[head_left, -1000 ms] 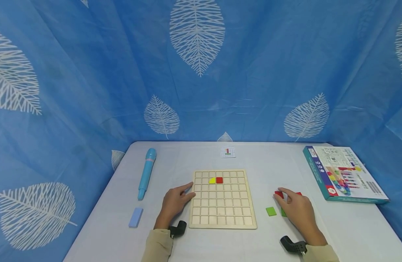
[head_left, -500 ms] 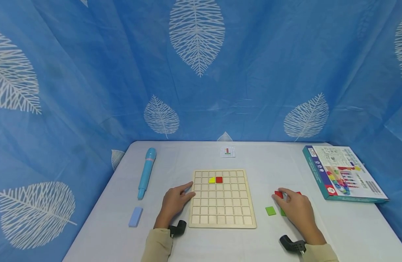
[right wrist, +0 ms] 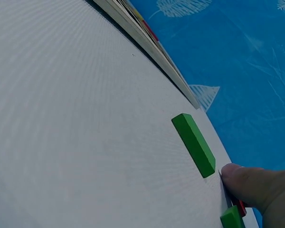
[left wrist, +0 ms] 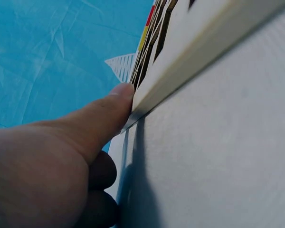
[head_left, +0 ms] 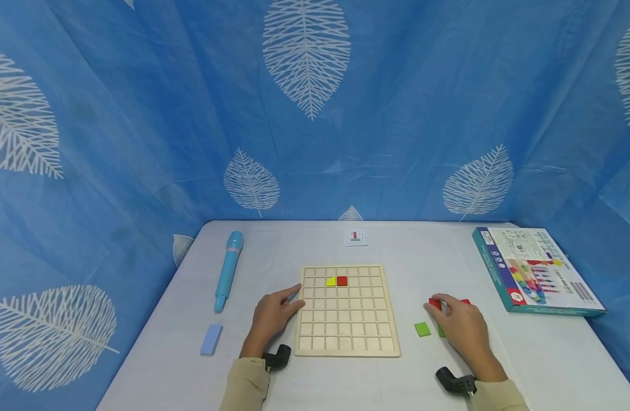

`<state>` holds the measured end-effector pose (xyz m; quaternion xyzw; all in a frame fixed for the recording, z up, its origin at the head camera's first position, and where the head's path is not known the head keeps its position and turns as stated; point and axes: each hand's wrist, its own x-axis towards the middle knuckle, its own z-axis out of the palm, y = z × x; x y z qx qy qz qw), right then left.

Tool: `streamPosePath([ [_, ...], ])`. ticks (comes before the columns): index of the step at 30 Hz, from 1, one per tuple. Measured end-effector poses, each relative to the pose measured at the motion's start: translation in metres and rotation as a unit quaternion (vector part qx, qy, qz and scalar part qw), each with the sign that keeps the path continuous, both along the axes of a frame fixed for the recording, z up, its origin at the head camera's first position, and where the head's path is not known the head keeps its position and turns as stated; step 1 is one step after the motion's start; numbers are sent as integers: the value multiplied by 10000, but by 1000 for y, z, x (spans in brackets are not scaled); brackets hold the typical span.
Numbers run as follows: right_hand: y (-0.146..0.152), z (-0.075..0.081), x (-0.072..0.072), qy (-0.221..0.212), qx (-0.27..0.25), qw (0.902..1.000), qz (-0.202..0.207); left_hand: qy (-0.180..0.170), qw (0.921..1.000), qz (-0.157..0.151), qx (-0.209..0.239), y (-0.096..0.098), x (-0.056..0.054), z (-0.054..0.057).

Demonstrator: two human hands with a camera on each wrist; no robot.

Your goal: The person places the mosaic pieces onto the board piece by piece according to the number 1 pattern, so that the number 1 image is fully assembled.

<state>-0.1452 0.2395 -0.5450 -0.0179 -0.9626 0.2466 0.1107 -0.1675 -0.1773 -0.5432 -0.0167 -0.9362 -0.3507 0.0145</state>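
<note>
– While the wooden board [head_left: 344,316] is touched at its left edge by the left hand [head_left: 270,317], how are the fingers set?

– Thumb and index are held out and parted, both tips at the edge. In the left wrist view, the thumb is seen against the rim, with two more fingers bent beneath it.

– Right hand [head_left: 464,328]?

– Thumb and index are bent toward each other, slightly apart, around a red tile [head_left: 435,304]. Whether it is actually pinched cannot be told.

– Other loose tiles?

– A green tile [head_left: 422,329] is laid flat just left of the right hand. A second green tile [head_left: 441,332] and a second red tile [head_left: 465,301] are partly hidden by that hand. All are set right of the board, on the white table [head_left: 289,245].

– Board layout?

– Laid flat, divided into square cells. In the second row from the far edge, a yellow piece [head_left: 331,281] and a red piece [head_left: 342,281] are seated side by side, third and fourth from the left. Beyond the board, a printed card [head_left: 355,237] is placed.
</note>
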Motion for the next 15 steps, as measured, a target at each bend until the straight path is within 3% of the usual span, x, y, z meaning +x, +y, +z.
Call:
streamPosePath([
  [15, 4, -3, -1, 130, -100, 9998, 109, -47, 10000, 11, -20, 0, 1, 0],
])
